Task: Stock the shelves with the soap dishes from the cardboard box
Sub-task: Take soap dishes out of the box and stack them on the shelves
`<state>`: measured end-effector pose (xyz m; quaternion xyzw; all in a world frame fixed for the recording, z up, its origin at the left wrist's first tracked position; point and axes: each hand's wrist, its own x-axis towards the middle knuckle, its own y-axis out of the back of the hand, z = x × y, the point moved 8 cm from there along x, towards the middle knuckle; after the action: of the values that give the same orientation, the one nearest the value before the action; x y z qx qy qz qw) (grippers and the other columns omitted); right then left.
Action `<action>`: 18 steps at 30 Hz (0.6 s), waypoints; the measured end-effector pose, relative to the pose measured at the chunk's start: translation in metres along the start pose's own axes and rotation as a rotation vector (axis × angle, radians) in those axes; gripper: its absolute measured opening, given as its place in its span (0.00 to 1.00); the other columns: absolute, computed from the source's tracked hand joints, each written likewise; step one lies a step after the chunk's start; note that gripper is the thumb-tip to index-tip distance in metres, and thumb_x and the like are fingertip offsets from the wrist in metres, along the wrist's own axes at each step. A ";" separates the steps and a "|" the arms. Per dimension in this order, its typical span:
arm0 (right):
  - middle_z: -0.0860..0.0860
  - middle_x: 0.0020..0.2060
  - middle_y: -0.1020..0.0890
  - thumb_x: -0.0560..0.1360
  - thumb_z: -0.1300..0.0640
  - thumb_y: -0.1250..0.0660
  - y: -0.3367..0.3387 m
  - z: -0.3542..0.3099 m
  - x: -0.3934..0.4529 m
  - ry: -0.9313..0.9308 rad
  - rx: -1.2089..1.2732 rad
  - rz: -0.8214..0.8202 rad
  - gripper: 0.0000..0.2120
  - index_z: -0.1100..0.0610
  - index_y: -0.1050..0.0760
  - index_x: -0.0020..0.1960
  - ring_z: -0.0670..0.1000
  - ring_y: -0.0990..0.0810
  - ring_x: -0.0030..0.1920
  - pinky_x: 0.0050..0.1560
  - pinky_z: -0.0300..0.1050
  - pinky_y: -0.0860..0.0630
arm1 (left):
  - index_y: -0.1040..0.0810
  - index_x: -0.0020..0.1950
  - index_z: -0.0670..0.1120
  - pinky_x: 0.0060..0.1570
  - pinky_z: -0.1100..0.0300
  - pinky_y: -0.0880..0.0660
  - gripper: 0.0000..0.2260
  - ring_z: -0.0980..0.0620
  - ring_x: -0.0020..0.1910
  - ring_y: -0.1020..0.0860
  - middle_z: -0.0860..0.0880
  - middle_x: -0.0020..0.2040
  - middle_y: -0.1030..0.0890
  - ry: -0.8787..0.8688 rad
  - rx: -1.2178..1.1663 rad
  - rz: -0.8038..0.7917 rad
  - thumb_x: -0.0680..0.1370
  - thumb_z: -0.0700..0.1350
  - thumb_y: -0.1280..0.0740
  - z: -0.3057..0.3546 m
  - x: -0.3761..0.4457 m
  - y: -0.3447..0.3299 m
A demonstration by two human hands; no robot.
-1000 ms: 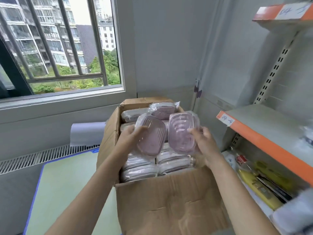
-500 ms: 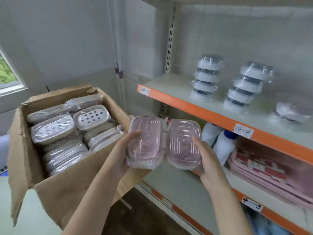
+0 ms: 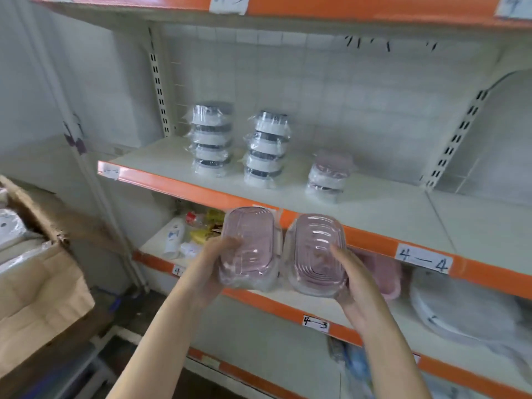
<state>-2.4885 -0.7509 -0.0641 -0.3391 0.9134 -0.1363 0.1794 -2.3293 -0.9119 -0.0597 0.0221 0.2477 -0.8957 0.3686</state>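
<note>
My left hand (image 3: 214, 267) holds a pink soap dish (image 3: 249, 247) wrapped in clear plastic. My right hand (image 3: 355, 279) holds a second wrapped pink soap dish (image 3: 315, 251) right beside it. Both dishes hover side by side in front of the orange edge of the middle shelf (image 3: 374, 208). The open cardboard box (image 3: 43, 286) sits at the left edge of view, with several wrapped dishes barely showing at its top.
On the middle shelf stand two tall stacks of wrapped white containers (image 3: 211, 139) and a shorter stack topped by a pink one (image 3: 329, 174). The shelf below holds bottles (image 3: 174, 236), a pink item and white plates (image 3: 466, 309). An orange-edged shelf runs overhead.
The view has swung right from the box to the shelving. Both hands have carried the two pink dishes up and right, toward the middle shelf's front edge.
</note>
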 end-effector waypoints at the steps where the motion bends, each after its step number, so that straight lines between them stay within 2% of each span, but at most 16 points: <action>1: 0.55 0.48 0.15 0.69 0.53 0.30 0.014 -0.008 0.001 -0.006 0.007 0.008 0.23 0.62 0.24 0.61 0.52 0.17 0.45 0.46 0.46 0.24 | 0.17 0.45 0.38 0.44 0.55 0.21 0.09 0.43 0.43 0.17 0.38 0.46 0.18 -0.010 -0.004 -0.027 0.68 0.41 0.32 -0.005 0.004 -0.015; 3: 0.56 0.49 0.15 0.68 0.52 0.29 0.039 -0.024 0.004 -0.001 0.009 0.019 0.23 0.61 0.22 0.61 0.52 0.16 0.46 0.43 0.44 0.22 | 0.14 0.42 0.41 0.39 0.57 0.19 0.09 0.46 0.39 0.17 0.41 0.43 0.16 -0.026 -0.030 -0.063 0.71 0.40 0.34 -0.014 0.013 -0.042; 5: 0.57 0.50 0.16 0.69 0.52 0.30 0.063 -0.036 0.010 0.007 -0.002 0.030 0.23 0.61 0.22 0.61 0.52 0.17 0.48 0.42 0.43 0.22 | 0.14 0.43 0.42 0.41 0.55 0.19 0.08 0.45 0.41 0.17 0.41 0.44 0.16 -0.030 -0.036 -0.078 0.69 0.41 0.32 -0.020 0.020 -0.065; 8: 0.58 0.55 0.17 0.65 0.47 0.28 0.090 -0.048 0.019 0.017 -0.025 0.034 0.29 0.61 0.23 0.62 0.56 0.20 0.57 0.57 0.52 0.26 | 0.15 0.47 0.40 0.43 0.51 0.21 0.13 0.42 0.43 0.18 0.39 0.47 0.17 -0.007 0.004 -0.042 0.66 0.43 0.32 -0.030 0.034 -0.087; 11: 0.57 0.52 0.16 0.59 0.42 0.24 0.101 -0.063 0.029 0.052 -0.037 0.012 0.38 0.64 0.25 0.62 0.57 0.19 0.56 0.62 0.58 0.28 | 0.22 0.57 0.31 0.46 0.50 0.22 0.23 0.38 0.49 0.21 0.33 0.52 0.21 -0.004 0.078 -0.019 0.67 0.43 0.30 -0.028 0.056 -0.103; 12: 0.57 0.50 0.16 0.61 0.44 0.25 0.104 -0.067 0.034 0.060 -0.030 0.010 0.36 0.65 0.26 0.62 0.56 0.18 0.54 0.61 0.57 0.26 | 0.24 0.58 0.29 0.48 0.50 0.22 0.25 0.38 0.50 0.22 0.33 0.53 0.22 -0.011 0.105 -0.025 0.67 0.43 0.30 -0.023 0.065 -0.109; 14: 0.56 0.46 0.15 0.69 0.49 0.30 0.109 -0.078 0.044 0.085 -0.013 -0.001 0.26 0.65 0.26 0.61 0.53 0.16 0.48 0.51 0.51 0.22 | 0.23 0.57 0.29 0.51 0.48 0.23 0.24 0.38 0.49 0.21 0.33 0.51 0.21 -0.041 0.149 -0.041 0.67 0.42 0.28 -0.009 0.086 -0.122; 16: 0.52 0.41 0.15 0.75 0.53 0.34 0.113 -0.090 0.055 0.112 -0.038 0.004 0.16 0.63 0.24 0.57 0.50 0.16 0.43 0.43 0.44 0.23 | 0.21 0.53 0.32 0.47 0.52 0.22 0.16 0.42 0.43 0.19 0.38 0.44 0.17 -0.090 0.169 -0.047 0.69 0.40 0.28 0.012 0.111 -0.135; 18: 0.52 0.39 0.15 0.77 0.54 0.36 0.114 -0.107 0.066 0.156 -0.098 0.003 0.10 0.61 0.22 0.51 0.52 0.16 0.44 0.45 0.46 0.23 | 0.20 0.50 0.34 0.45 0.55 0.21 0.10 0.47 0.40 0.18 0.42 0.41 0.16 -0.151 0.183 -0.058 0.74 0.39 0.31 0.038 0.140 -0.151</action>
<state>-2.6452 -0.6978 -0.0260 -0.3347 0.9305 -0.1173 0.0913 -2.5276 -0.9287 0.0067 -0.0191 0.1369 -0.9239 0.3568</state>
